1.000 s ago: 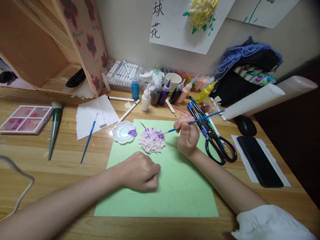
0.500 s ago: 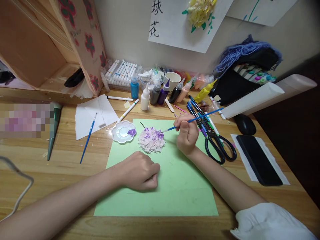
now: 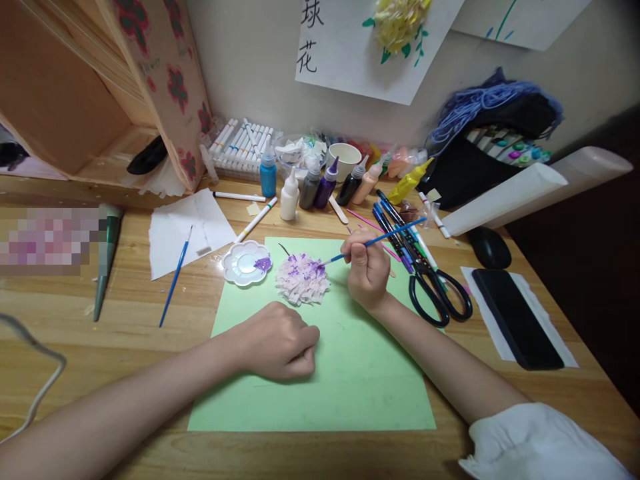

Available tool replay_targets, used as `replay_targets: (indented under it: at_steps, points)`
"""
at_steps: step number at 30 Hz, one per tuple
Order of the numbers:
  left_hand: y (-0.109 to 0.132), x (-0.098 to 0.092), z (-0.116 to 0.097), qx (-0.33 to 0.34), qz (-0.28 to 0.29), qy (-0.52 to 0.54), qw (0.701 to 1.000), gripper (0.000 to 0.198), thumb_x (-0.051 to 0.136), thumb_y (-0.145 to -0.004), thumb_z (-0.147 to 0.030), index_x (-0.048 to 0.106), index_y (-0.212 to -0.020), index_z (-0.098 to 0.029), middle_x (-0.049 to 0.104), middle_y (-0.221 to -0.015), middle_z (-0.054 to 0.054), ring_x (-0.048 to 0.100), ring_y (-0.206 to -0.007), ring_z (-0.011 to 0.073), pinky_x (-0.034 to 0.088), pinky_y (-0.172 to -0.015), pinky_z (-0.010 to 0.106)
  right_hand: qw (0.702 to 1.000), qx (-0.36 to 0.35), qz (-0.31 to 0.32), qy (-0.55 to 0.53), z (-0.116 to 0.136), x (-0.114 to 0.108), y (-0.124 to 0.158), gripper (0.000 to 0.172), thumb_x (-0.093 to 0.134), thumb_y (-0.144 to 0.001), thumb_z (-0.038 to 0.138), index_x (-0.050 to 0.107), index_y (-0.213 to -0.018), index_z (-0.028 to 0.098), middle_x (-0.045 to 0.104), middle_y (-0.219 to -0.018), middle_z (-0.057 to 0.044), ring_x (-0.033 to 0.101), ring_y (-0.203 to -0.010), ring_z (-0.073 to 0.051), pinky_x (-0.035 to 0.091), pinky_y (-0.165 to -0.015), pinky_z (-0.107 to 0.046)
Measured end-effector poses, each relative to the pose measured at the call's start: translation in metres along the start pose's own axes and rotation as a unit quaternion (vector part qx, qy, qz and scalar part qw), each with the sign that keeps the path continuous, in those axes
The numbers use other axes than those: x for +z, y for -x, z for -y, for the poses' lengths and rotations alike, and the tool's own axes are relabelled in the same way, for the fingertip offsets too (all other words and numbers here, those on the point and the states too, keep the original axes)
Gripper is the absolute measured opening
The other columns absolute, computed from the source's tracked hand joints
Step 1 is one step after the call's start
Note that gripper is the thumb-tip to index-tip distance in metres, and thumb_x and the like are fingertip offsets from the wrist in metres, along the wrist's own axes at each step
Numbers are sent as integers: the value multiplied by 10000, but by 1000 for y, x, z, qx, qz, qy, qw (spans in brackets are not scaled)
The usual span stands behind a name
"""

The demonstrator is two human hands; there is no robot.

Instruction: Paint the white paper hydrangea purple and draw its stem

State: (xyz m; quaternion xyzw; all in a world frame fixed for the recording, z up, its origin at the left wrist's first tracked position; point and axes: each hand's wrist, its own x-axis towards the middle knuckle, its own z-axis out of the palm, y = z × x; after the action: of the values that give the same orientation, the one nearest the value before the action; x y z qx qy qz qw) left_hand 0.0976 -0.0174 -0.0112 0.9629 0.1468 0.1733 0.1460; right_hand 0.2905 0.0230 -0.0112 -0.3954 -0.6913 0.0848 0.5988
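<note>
My right hand (image 3: 367, 268) is closed round a thin blue paintbrush (image 3: 385, 236), whose tip touches the right side of a white paper flower (image 3: 303, 279) dabbed with purple. The flower lies on a light green sheet (image 3: 350, 373) on the wooden desk. My left hand (image 3: 277, 341) rests as a loose fist on the green sheet just in front of the flower, with nothing visible in it. A white flower-shaped palette (image 3: 245, 263) with a blob of purple paint sits to the left of the paper flower.
Paint bottles (image 3: 320, 187), a white cup (image 3: 344, 159) and a rack of markers (image 3: 241, 143) line the back. Black scissors (image 3: 440, 297) and pens lie right of my hand, then a black phone (image 3: 515, 317) and mouse (image 3: 489, 247). A second blue brush (image 3: 176, 275) and white paper (image 3: 190, 228) lie at left.
My right hand has shifted slightly left, bringing the brush tip onto the flower's right side. My left hand has stayed put.
</note>
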Motion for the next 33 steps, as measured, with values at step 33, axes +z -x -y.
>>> replay_targets:
  at_steps: [33]
  points:
    - [0,-1,-1,-5,17,-8,1000,149,416,-693,-134,423,-568,-215,482,-428,-21,403,-383,139,236,-426,310,997,-41,-24,-60,2,-2,2,268,368,-989,295,490,-758,235,458,-613,15,461,-564,-156,366,-559,-316]
